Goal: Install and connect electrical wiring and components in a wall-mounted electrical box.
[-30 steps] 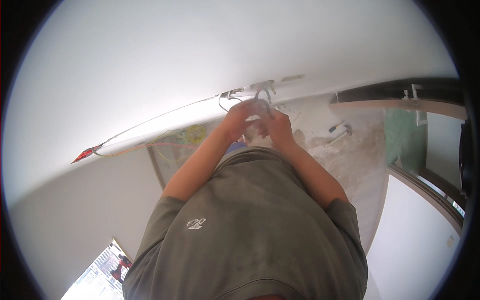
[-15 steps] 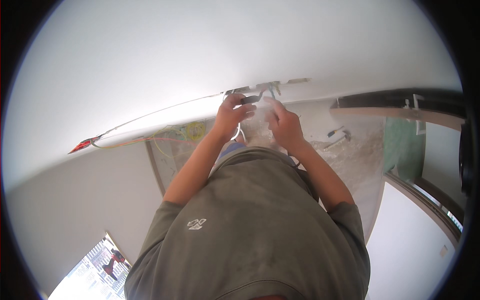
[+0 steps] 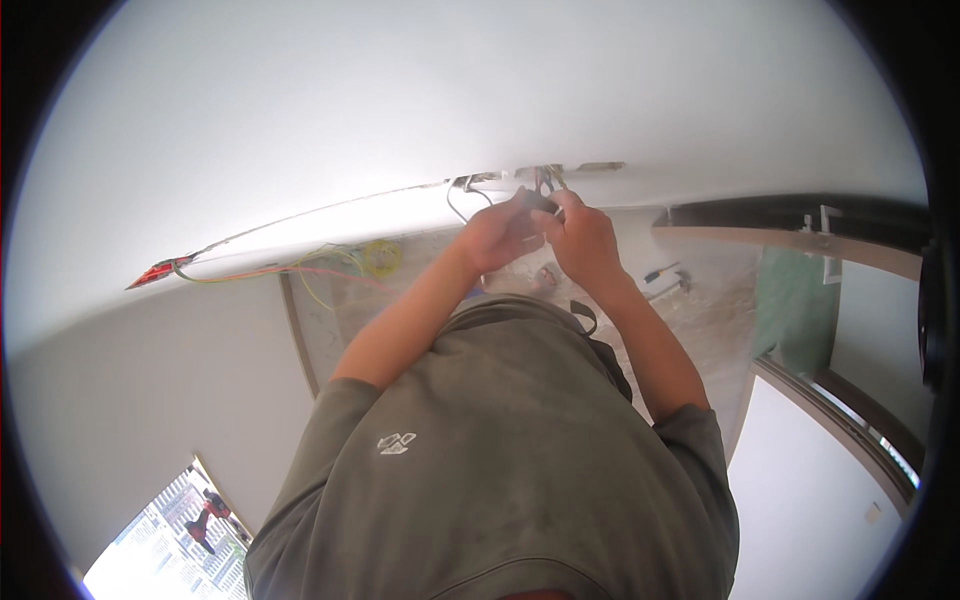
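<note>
At the slot in the white wall, several thin coloured wires (image 3: 549, 179) come out, and both my hands meet just below them. Between my fingers is a small black item that looks like electrical tape (image 3: 541, 202); its exact shape is partly covered. My left hand (image 3: 492, 238) is closed on its near side, fingertips against it. My right hand (image 3: 584, 240) pinches at the wires' ends beside the black tape, thumb and forefinger together. What exactly the right fingertips grip is hidden.
A dark cable (image 3: 455, 203) loops from the slot on the left. Farther left are a coil of yellow wire (image 3: 381, 258) and a red box (image 3: 160, 272) with wires. A hammer (image 3: 672, 286) lies on the dusty floor (image 3: 705, 325) at right, and a red-black drill (image 3: 208, 520) sits lower left.
My left hand has moved right and brought the black tape up to the wires. My right hand has closed in beside it. The view has shifted slightly.
</note>
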